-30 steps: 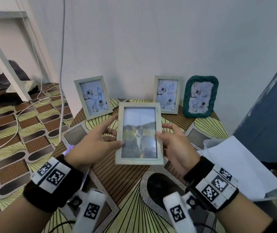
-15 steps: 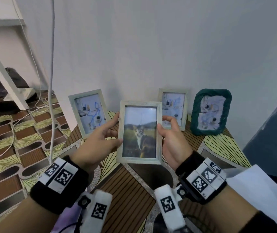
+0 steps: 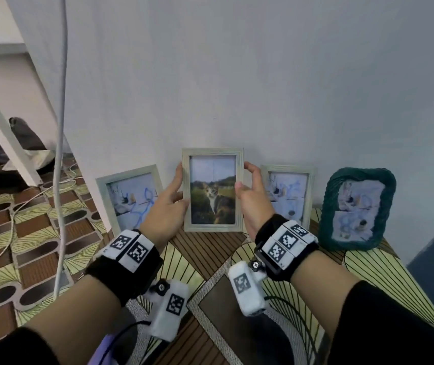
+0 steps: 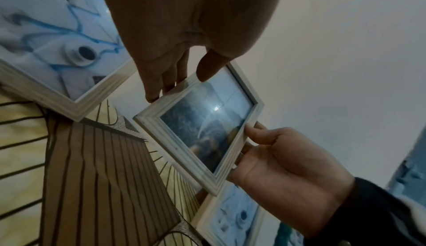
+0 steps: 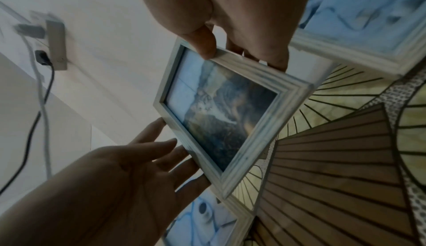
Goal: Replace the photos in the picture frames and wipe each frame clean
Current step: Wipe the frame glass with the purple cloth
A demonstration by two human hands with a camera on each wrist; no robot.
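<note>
A pale wooden frame with a cat photo (image 3: pixel 212 189) stands upright close to the wall, between two other frames. My left hand (image 3: pixel 180 185) pinches its left edge, thumb on the front rim and fingers behind. My right hand (image 3: pixel 243 175) pinches the right edge the same way. The left wrist view shows the cat frame (image 4: pixel 202 127) under my left thumb, with my right hand (image 4: pixel 276 158) opposite. In the right wrist view the same frame (image 5: pixel 221 115) sits under my right thumb. Whether its bottom edge touches the table, I cannot tell.
A pale frame (image 3: pixel 131 198) leans on the wall at the left, another pale frame (image 3: pixel 287 193) at the right, and a green woven frame (image 3: pixel 356 209) further right. The table (image 3: pixel 210 259) has a patterned cloth. A white cable (image 3: pixel 61 127) hangs at the left.
Both hands have carried the cat frame away from me and tipped it upright, from low over the table to the wall between the two pale frames.
</note>
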